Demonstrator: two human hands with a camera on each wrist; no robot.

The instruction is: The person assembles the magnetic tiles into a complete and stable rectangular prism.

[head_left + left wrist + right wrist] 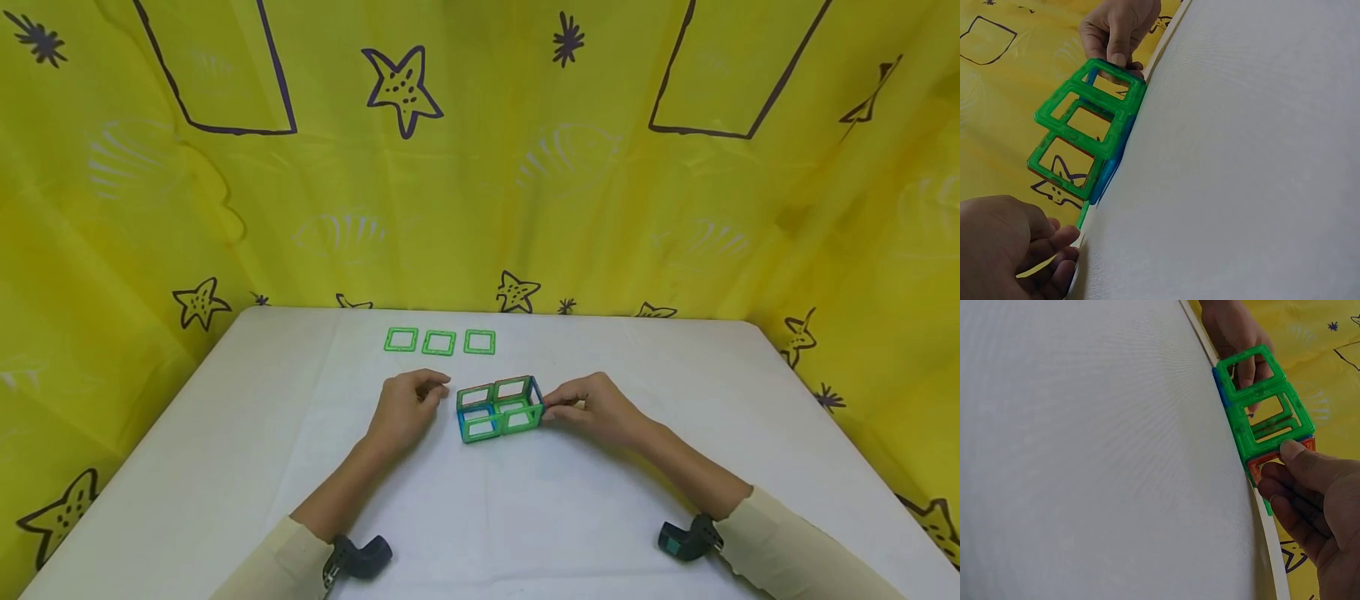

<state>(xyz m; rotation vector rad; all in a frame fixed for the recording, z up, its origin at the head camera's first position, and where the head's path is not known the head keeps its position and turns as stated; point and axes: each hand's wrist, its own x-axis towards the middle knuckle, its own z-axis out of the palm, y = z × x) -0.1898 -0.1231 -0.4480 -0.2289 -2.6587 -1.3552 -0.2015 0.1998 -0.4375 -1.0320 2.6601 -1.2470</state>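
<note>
A small open box frame of magnetic tiles [502,423] stands on the white table, with green squares in front, reddish ones on top and blue edges. My right hand [600,408] pinches its right end. In the right wrist view, the thumb [1291,450] lies on the corner of a green tile beside an orange-red tile [1255,467]. Just off the frame's left end, my left hand [403,410] rests with loosely bent fingers and holds nothing. The left wrist view shows a gap between those fingers [1063,237] and the tiles.
Three loose green square tiles [427,342] lie in a row near the table's far edge, behind the frame. A yellow curtain [465,208] with sea drawings hangs behind and beside the white table [645,358]. Each wrist wears a dark camera.
</note>
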